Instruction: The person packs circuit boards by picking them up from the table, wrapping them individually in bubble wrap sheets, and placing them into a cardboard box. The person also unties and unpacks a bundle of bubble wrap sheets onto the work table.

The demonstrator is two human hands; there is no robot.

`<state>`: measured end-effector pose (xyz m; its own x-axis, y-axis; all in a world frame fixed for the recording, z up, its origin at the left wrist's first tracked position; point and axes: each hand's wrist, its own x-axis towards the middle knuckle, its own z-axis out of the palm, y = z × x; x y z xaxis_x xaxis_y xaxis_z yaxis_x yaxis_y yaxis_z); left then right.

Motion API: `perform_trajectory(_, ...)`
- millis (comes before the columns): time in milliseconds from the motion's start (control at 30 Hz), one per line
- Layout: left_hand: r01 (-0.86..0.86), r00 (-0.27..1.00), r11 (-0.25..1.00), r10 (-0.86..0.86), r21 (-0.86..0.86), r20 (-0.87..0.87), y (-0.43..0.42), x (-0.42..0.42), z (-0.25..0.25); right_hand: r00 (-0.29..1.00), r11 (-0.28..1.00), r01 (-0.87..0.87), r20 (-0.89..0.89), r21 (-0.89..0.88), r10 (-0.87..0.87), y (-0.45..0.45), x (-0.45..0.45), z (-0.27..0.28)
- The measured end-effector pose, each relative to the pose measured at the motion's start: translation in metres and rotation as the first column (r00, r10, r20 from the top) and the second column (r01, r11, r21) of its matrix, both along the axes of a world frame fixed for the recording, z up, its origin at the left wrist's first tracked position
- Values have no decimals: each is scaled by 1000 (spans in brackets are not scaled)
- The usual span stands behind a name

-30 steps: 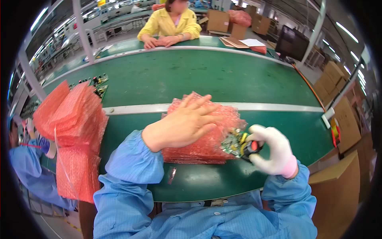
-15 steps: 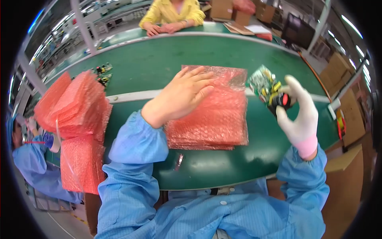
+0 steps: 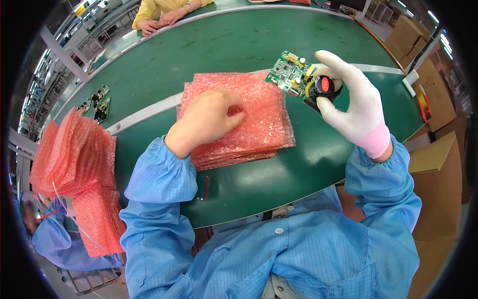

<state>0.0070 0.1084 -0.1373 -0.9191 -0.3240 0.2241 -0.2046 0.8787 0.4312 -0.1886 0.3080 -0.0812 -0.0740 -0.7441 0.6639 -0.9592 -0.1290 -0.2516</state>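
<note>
A stack of pink bubble-wrap bags [image 3: 259, 114] lies on the green bench in front of me. Over its left half is my left hand [image 3: 206, 119], bare, with curled fingers and the thumb bent toward them; the fingertips are partly hidden, and I cannot tell whether they pinch the top bag. My right hand [image 3: 351, 97], in a white glove, grips a green circuit board [image 3: 294, 72] by a black round component with a red top. The board is held tilted above the right edge of the stack.
More pink bubble-wrap bags [image 3: 74, 159] are piled at the left. Beyond them lie several small circuit boards [image 3: 99, 104]. A metal strip [image 3: 144, 112] crosses the bench [image 3: 239, 37]. A person in yellow sleeves [image 3: 174, 10] sits opposite; a blue-sleeved person [image 3: 64, 244] is at left. Cardboard boxes [image 3: 433, 184] stand right.
My left hand has gone from flat and outstretched to curled over the stack. My right hand has brought the circuit board left, nearer the bags. The view has shifted.
</note>
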Motion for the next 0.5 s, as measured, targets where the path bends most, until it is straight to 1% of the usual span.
perform_trajectory(67, -109, 989, 988, 119, 113, -85, -1, 3, 7, 993, 998, 34, -115, -52, -40, -3, 2, -2)
perform_trajectory(100, -94, 980, 993, 104, 66, -171, -2, 4, 9, 982, 998, 40, -181, -47, -48, -3, 6, -1)
perform_trajectory(133, -84, 963, 996, 85, 16, -256, -4, 6, 11, 980, 1000, 16, -198, 21, -12, -1, 12, 0)
perform_trajectory(167, -79, 938, 996, 61, -40, -340, -6, 9, 14, 984, 984, -55, -155, 167, 82, 1, 16, 4)
perform_trajectory(200, 0, 934, 997, -27, -74, -355, -6, 11, 17, 980, 943, -133, -103, 304, 171, 2, 20, 8)
perform_trajectory(233, 71, 923, 991, -109, -117, -369, -5, 12, 22, 971, 945, -222, -29, 241, 236, 2, 19, -2)
perform_trajectory(267, 132, 906, 977, -187, -167, -379, -4, 15, 28, 983, 959, -158, -55, 237, 176, -1, 26, 4)
perform_trajectory(300, 153, 918, 980, -187, -124, -350, 0, 18, 33, 990, 968, -94, -79, 232, 115, -3, 32, 10)
perform_trajectory(367, 128, 909, 980, -177, -150, -377, 4, 18, 32, 994, 990, -71, -78, 123, 81, -12, 7, -9)
perform_trajectory(400, 120, 901, 979, -177, -164, -395, 3, 15, 28, 993, 986, -118, 28, 119, 115, -13, 9, -8)
perform_trajectory(467, 149, 867, 986, -164, -70, -470, 10, 11, 26, 966, 959, -221, 176, 180, 190, -16, 19, -3)
perform_trajectory(500, 173, 849, 985, -158, -16, -505, 13, 9, 24, 977, 968, -200, 99, 154, 186, -21, 22, -6)
